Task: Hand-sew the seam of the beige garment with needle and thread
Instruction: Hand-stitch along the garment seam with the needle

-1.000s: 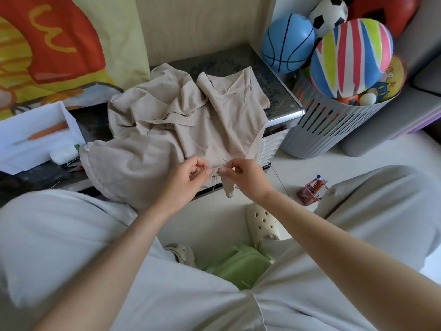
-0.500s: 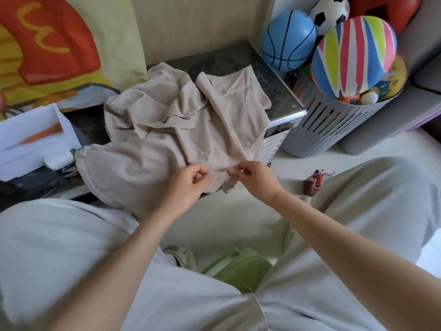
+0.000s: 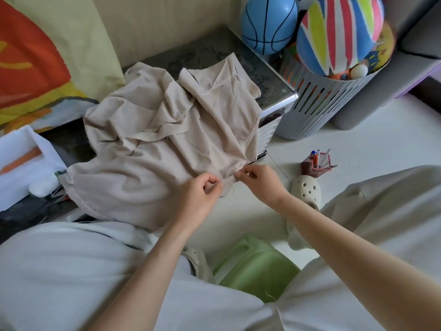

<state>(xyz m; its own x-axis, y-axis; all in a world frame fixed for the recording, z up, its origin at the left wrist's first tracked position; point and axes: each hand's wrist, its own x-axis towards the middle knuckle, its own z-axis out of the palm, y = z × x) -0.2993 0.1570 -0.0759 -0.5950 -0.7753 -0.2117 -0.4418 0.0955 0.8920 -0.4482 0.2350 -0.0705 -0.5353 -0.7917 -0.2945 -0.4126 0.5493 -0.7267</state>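
**At the cabinet's front edge: a stitch in hand, with risks close by**

Over the front edge of the low cabinet (image 3: 274, 84), in the head view, the beige garment (image 3: 148, 168) lies crumpled across the dark top. Its lower corner hangs off near the front right corner, where both hands work. The left hand (image 3: 202, 194) has its fingers curled and pinches the seam edge. The right hand (image 3: 259, 181), just beside it, pinches the needle (image 3: 238, 170), whose tip points into the cloth. A thin thread (image 3: 278, 167) runs off to the right, past the cabinet's edge toward the floor.

Several things could go wrong from here, as I judge it. The left fingertips sit very near the needle tip, so a hard push could prick them. The cloth is bunched in folds, and a deep stitch might catch a second layer. The long trailing thread could snag on the cabinet's corner or knot while being drawn through. Much of the garment overhangs, so a firm tug might drag it off.
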